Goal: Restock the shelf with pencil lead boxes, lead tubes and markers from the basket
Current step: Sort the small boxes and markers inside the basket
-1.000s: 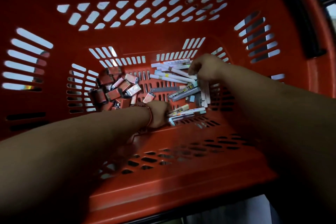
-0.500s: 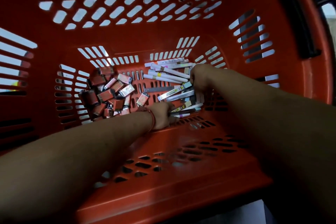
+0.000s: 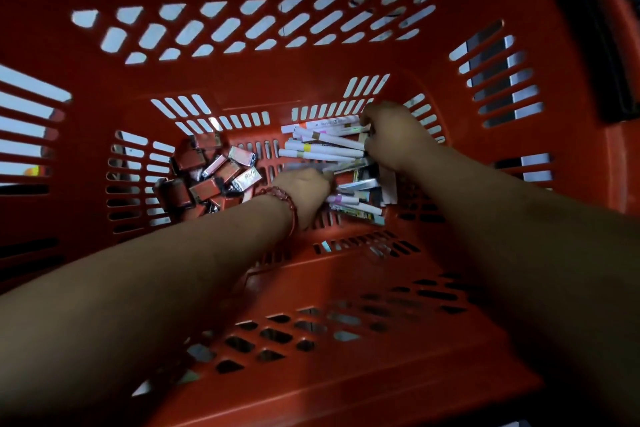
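Seen from above, a red plastic basket (image 3: 311, 87) with slotted walls and a slotted floor is reached into by two bare forearms. The right hand (image 3: 391, 139) is set at the far right corner of the basket's floor. Its fingers (image 3: 367, 130) are curled tightly over the right ends of a bundle of white markers (image 3: 325, 147), which are gripped there. The left hand (image 3: 304, 192), with a red beaded bracelet (image 3: 289, 206) worn at the wrist, is lowered to the middle of the floor. Its fingers are bent under and hidden by the back of the hand, so whether anything is held cannot be told. The markers are slim, smooth, round sticks with coloured bands, laid roughly parallel along the floor's far edge. Just beside the left hand, toward the right wall, a loose heap of thinner, printed lead tubes (image 3: 360, 185) is seen. Along the left side of the floor, small rectangular lead boxes (image 3: 214, 177), glossy red and silvery, are piled at odd angles
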